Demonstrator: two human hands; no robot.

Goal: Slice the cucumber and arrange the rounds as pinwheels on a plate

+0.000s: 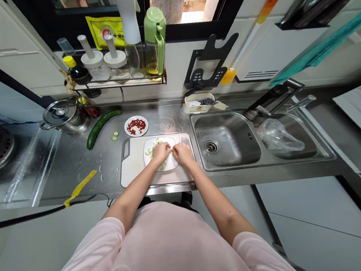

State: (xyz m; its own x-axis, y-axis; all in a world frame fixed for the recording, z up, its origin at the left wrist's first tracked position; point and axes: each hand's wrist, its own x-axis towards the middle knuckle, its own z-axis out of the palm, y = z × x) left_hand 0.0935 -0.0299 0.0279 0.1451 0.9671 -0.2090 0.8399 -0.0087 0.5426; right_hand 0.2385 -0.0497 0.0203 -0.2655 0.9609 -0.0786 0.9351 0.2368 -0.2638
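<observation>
Over the white plate [171, 166], my left hand [160, 152] and my right hand [183, 153] meet with fingertips pinched together. A small pale green piece, seemingly a cucumber slice [171, 150], shows between the fingers; much of it is covered. Several thin cucumber slices [149, 152] lie along the left side and lower edge of the plate, which rests on a white cutting board [132, 169]. Beyond the board stands a small white dish of chopped red pieces [136, 125]. To its left are a few loose cucumber slices [114, 137] and a long cucumber [101, 126].
A sink [227, 141] adjoins the board on the right, with a plastic bag [280, 136] in its second basin. A lidded steel pot [65, 116] stands at the back left. Above the counter, a rack [122, 82] holds bottles and jars. A black cable [46, 216] hangs at the front left.
</observation>
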